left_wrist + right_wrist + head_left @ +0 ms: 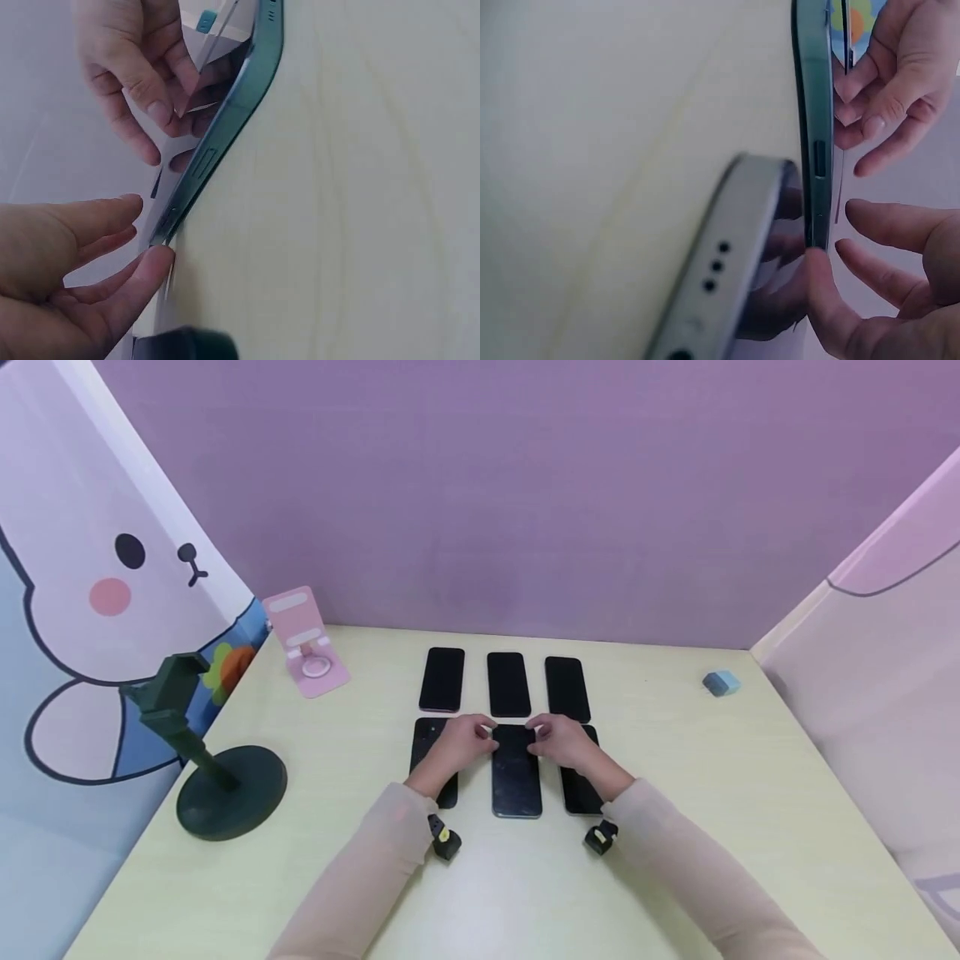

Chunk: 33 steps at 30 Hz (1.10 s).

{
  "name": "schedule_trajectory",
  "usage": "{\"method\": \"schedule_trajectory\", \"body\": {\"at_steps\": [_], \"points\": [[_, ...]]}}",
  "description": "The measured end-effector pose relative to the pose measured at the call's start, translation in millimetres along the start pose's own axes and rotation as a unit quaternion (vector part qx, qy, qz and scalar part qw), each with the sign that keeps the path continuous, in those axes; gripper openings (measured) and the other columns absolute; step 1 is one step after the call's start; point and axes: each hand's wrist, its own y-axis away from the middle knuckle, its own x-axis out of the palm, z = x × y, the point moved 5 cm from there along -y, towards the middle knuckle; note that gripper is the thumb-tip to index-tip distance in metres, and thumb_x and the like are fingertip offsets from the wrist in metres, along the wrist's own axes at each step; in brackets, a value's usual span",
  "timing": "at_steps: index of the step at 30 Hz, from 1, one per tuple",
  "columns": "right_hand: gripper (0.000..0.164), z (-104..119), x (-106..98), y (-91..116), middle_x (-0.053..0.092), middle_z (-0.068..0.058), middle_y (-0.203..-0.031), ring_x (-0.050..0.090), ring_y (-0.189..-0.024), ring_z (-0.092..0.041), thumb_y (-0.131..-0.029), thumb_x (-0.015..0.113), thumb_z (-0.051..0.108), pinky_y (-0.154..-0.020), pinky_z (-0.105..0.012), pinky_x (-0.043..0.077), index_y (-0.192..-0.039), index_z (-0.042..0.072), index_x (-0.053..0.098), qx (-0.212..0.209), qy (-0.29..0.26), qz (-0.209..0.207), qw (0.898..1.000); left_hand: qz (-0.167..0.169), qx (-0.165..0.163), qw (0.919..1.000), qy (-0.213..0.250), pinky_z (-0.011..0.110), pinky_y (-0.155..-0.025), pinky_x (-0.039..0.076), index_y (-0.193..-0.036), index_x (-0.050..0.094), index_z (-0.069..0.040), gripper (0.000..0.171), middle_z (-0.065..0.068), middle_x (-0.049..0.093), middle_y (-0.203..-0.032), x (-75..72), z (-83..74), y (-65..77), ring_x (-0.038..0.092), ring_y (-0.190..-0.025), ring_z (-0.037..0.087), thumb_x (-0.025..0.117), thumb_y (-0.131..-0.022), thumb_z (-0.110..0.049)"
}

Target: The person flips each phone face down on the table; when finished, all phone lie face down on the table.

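A dark phone (516, 777) lies on the table between both hands; its greenish side edge shows in the wrist views. My left hand (463, 745) is at its upper left corner, the thumb tip touching the edge in the left wrist view. At the upper right corner is my right hand (564, 743), its thumb against the side and its fingers loosely spread beyond the top. Under the left forearm lies another phone (422, 742), its camera side up. The right wrist partly covers a third phone (579, 793), whose silver end (720, 259) looms in the right wrist view.
Three black phones lie in a row behind: left (442, 680), middle (508, 685) and right (567, 689). A pink folding stand (303, 643) is at the back left, a dark green stand (232, 793) nearer. A small blue block (722, 683) sits far right.
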Motion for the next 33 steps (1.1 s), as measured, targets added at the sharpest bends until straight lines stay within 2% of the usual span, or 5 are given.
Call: {"method": "schedule_trajectory", "body": {"at_steps": [7,13,19,26,33], "points": [[0.036,-2.7,1.8,-2.4,0.067,-0.009,-0.095,0.063,-0.078,-0.020,-0.080,0.076,0.005,-0.066,-0.033,0.052,-0.115,0.006,0.067,0.020,-0.024,0.000,1.000,0.000,0.005,0.9999,0.011,0.035,-0.078,0.050,-0.112,0.071,-0.004,0.031,0.010,0.067,-0.095,6.0,-4.3,-4.7,0.061,-0.087,0.023,0.077,-0.082,-0.009],[0.038,-1.5,5.7,-5.0,0.067,-0.010,-0.092,0.065,-0.069,-0.018,-0.080,0.074,-0.001,-0.062,-0.031,0.053,-0.116,0.003,0.065,0.038,-0.070,0.001,0.997,-0.023,-0.004,0.9997,0.004,0.035,-0.078,0.049,-0.109,0.072,-0.004,0.029,0.006,0.064,-0.088,8.6,-1.7,-6.2,0.059,-0.083,0.021,0.078,-0.081,-0.006],[0.038,-3.7,6.6,-6.3,0.067,-0.010,-0.091,0.064,-0.065,-0.016,-0.079,0.074,-0.002,-0.061,-0.030,0.053,-0.116,0.001,0.065,0.042,-0.090,-0.001,0.995,-0.029,-0.012,0.9995,0.004,0.034,-0.076,0.049,-0.109,0.072,-0.004,0.029,0.004,0.062,-0.084,10.0,-0.4,-6.5,0.057,-0.079,0.020,0.078,-0.080,-0.005],[0.037,-5.0,1.8,-4.0,0.057,-0.012,-0.089,0.062,-0.066,-0.018,-0.082,0.068,-0.010,-0.063,-0.031,0.056,-0.118,-0.007,0.061,0.048,-0.201,0.016,0.978,-0.034,0.000,0.9994,-0.002,0.033,-0.074,0.049,-0.109,0.071,0.000,0.028,0.006,0.063,-0.085,10.6,-4.7,-4.9,0.056,-0.077,0.019,0.076,-0.082,-0.004],[0.036,-2.7,-4.3,-0.5,0.055,-0.013,-0.093,0.063,-0.075,-0.020,-0.086,0.063,-0.011,-0.071,-0.033,0.057,-0.122,-0.011,0.059,0.024,-0.249,0.020,0.968,-0.044,0.014,0.9989,-0.009,0.033,-0.075,0.051,-0.106,0.071,0.002,0.022,0.007,0.068,-0.087,11.5,-9.4,-2.9,0.059,-0.078,0.019,0.072,-0.085,-0.003]]}}
